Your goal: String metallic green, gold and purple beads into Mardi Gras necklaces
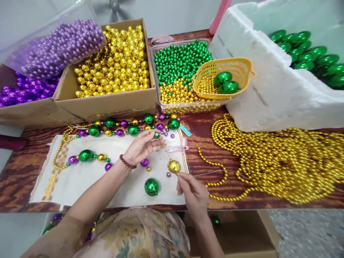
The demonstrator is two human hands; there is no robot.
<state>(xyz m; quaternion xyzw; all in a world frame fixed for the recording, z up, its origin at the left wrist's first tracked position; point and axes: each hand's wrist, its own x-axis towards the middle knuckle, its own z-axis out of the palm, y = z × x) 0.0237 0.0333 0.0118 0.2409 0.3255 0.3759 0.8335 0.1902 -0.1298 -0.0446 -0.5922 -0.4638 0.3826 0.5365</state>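
Over the white cloth (88, 186), my left hand (142, 147) is closed in a loose pinch with a small green bead (156, 135) at its fingertips. A fine thread runs down from there to a shiny gold ball (174, 166). My right hand (192, 191) is pinched at the ball's lower edge, on what looks like a thin needle-like rod; its full length is hidden. On the cloth nearby lie a large green ball (152, 187), a purple ball (144, 163) and small loose beads. A partly strung section with a green ball (86, 156) rests to the left.
Finished-looking strands (133, 129) lie along the cloth's back edge. Behind stand a cardboard box of gold balls (120, 64), a clear bin of green beads (182, 59) and a yellow basket (223, 95). Gold bead chains (290, 165) are heaped right, before a foam box (249, 71).
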